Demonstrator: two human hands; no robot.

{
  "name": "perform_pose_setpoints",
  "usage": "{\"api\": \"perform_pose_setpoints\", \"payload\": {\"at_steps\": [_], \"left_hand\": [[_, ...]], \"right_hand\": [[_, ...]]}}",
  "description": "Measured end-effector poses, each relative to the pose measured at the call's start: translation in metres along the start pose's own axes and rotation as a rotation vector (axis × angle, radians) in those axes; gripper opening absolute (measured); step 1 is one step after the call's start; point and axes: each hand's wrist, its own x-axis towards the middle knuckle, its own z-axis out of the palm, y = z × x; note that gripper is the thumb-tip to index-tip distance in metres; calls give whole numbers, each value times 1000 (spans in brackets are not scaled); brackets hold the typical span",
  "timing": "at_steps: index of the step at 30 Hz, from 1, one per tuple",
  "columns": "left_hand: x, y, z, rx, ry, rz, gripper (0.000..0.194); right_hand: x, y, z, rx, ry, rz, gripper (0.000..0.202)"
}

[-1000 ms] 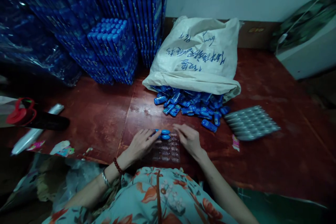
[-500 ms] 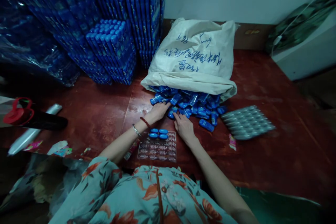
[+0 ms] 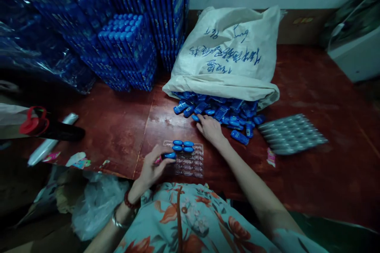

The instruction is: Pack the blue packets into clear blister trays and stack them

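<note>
My left hand (image 3: 154,166) pinches a small blue pack (image 3: 169,155) between thumb and fingers, at the left edge of a clear blister tray (image 3: 198,162). Two rows of blue packs (image 3: 188,149) sit at the tray's far end, their rounded tops up. Its nearer pockets show no packs. At the front of a loose pile of shiny blue packs (image 3: 221,112), my right hand (image 3: 210,128) has its fingertips closed on another blue pack (image 3: 195,118). The pile spills from the mouth of a white woven sack (image 3: 228,55) with blue handwriting.
Stacks of filled blue trays (image 3: 127,47) stand at the back left. A stack of clear trays (image 3: 293,134) lies right of the pile. On the left are a black bottle with a red lid (image 3: 59,129) and a clear plastic roll (image 3: 44,151). A pink wrapper (image 3: 271,157) lies near the clear trays.
My left hand has moved from the pile back to the tray, bringing a blue pack. My right hand stays at the pile, its fingertips on a pack. The view has shifted slightly.
</note>
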Motion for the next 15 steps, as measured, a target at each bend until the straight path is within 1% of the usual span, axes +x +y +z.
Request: {"api": "perform_pose_setpoints", "payload": {"at_steps": [3,5,6,9,10,11,13,15], "left_hand": [[-21,-17,18,70,-6,53,20],[-26,-30,26,146,-36,94,25],[-26,-34,28,185,-59,113,26],[-25,-41,27,271,-116,156,28],[-24,-42,26,295,-132,170,28],[-24,-42,25,323,-147,187,28],[-26,-43,22,387,-183,230,26],[-29,-45,21,449,-213,273,25]], "right_hand": [[-18,10,3,326,218,24,23],[-38,15,6,612,323,99,22],[-50,16,7,758,351,154,23],[-86,12,9,1121,334,313,37],[-97,8,10,1197,310,344,41],[-107,3,11,1244,277,355,40],[-122,-8,14,1262,218,333,31],[-130,-18,16,1181,235,282,22]]}}
